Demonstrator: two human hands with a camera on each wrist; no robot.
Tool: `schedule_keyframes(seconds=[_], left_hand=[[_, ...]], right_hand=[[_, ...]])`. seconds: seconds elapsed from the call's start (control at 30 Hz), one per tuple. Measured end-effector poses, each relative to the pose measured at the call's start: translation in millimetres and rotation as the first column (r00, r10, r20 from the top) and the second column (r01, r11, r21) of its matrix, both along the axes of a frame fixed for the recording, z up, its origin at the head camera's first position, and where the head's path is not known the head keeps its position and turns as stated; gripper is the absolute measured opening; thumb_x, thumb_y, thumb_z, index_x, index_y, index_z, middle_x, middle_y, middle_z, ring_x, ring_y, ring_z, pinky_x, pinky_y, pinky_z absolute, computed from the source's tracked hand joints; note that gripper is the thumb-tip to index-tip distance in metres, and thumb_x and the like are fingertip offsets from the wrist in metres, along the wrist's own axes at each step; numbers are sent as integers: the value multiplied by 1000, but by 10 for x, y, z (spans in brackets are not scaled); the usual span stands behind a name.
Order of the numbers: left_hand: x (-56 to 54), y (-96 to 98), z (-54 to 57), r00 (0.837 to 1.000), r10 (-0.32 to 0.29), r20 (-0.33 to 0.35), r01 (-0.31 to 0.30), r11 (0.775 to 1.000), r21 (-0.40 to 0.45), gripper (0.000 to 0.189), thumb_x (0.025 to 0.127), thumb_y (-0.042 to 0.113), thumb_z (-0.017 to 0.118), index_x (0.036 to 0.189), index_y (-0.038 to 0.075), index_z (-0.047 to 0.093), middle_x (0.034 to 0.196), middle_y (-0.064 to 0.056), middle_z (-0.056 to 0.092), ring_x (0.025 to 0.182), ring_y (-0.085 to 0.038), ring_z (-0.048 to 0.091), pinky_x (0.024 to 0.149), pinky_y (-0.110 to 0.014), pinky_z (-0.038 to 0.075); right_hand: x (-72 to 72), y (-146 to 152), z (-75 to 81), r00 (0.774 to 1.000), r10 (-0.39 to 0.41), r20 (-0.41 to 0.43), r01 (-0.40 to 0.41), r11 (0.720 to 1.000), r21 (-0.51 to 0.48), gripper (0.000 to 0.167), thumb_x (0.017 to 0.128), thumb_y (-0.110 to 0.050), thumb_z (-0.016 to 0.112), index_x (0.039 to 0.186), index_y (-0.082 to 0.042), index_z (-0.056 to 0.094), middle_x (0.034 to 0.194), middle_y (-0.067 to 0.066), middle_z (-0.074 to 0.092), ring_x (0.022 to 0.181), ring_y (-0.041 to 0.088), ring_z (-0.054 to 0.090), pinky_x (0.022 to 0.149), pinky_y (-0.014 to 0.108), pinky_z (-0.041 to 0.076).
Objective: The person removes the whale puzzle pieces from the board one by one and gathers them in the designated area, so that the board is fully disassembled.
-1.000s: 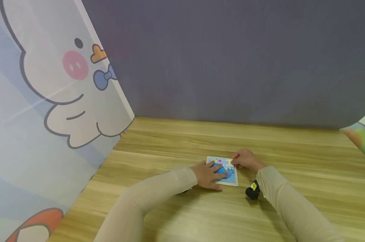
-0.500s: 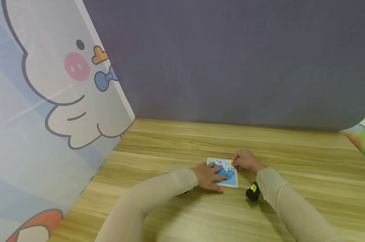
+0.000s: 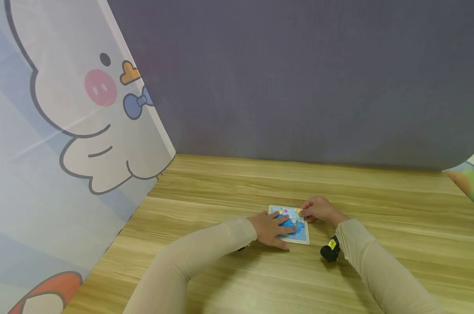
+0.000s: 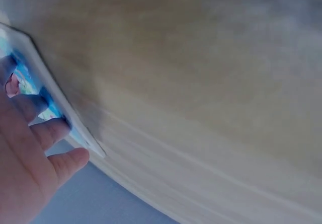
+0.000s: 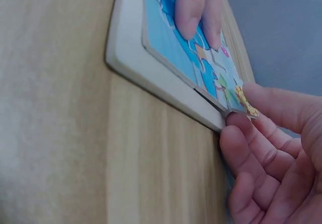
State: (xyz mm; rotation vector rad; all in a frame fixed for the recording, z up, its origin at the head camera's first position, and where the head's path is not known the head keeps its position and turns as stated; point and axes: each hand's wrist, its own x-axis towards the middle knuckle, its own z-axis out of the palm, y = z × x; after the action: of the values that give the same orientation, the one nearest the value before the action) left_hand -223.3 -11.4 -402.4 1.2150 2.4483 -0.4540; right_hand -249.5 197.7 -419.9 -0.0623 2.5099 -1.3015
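Observation:
A small jigsaw puzzle (image 3: 300, 236) with a blue animal picture lies in a pale raised-rim tray (image 5: 143, 78) on the table. My left hand (image 3: 269, 229) rests across it with fingers spread, covering much of the picture; in the left wrist view its fingertips (image 4: 59, 127) lie on the pieces. At the far right corner, my right hand (image 3: 319, 209) pinches a corner puzzle piece (image 5: 241, 99) with a yellow figure between thumb and fingers. In the right wrist view that piece tilts up, its outer edge raised above the tray's rim.
A wood-grain table (image 3: 221, 187) spreads around the puzzle. A small black object (image 3: 330, 252) with a yellow patch is beside the right sleeve. Behind the table rises a dark grey panel (image 3: 292, 83), and a cartoon-printed sheet (image 3: 80, 152) borders the left side.
The right hand has shifted very slightly, still pinching the corner piece. The left hand stays spread on the puzzle. The head view has tipped a little.

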Motion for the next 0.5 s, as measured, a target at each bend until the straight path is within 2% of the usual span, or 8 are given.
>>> schedule_keyframes(seconds=[0.1, 0.2, 0.37, 0.5], left_hand=[[-14, 4, 15, 1000, 0, 14, 0, 1000, 0, 64, 94, 67, 28, 152, 43, 19, 160, 5, 12, 144, -23, 16, 112, -40, 25], [-28, 0, 20, 1000, 8, 25, -8, 1000, 6, 63, 94, 68, 28, 151, 44, 19, 160, 3, 11, 145, -22, 15, 112, -41, 24], [-44, -20, -8, 1000, 15, 23, -16, 1000, 23, 62, 94, 68, 30, 151, 46, 19, 160, 1, 10, 145, -19, 13, 114, -42, 20], [-39, -24, -15, 1000, 1, 3, -1, 1000, 17, 62, 93, 68, 30, 151, 46, 19, 160, 2, 11, 145, -19, 14, 114, -41, 20]], right_hand=[[0, 9, -12, 1000, 8, 27, -9, 1000, 5, 27, 82, -10, 72, 102, 7, 65, 69, 0, 66, 59, 12, 61, 53, 28, 44], [-7, -3, -11, 999, 9, 31, -10, 1000, 22, 32, 80, -8, 72, 107, 7, 64, 68, -1, 65, 60, 11, 61, 53, 26, 44], [-10, -27, 6, 1000, 18, 3, -18, 999, 37, 23, 79, -4, 72, 99, 6, 65, 65, -1, 63, 57, 10, 59, 49, 24, 41], [5, -35, 19, 1000, 17, -5, -17, 1000, 20, 21, 78, 0, 72, 96, 8, 65, 67, 0, 63, 57, 10, 59, 51, 25, 47]])
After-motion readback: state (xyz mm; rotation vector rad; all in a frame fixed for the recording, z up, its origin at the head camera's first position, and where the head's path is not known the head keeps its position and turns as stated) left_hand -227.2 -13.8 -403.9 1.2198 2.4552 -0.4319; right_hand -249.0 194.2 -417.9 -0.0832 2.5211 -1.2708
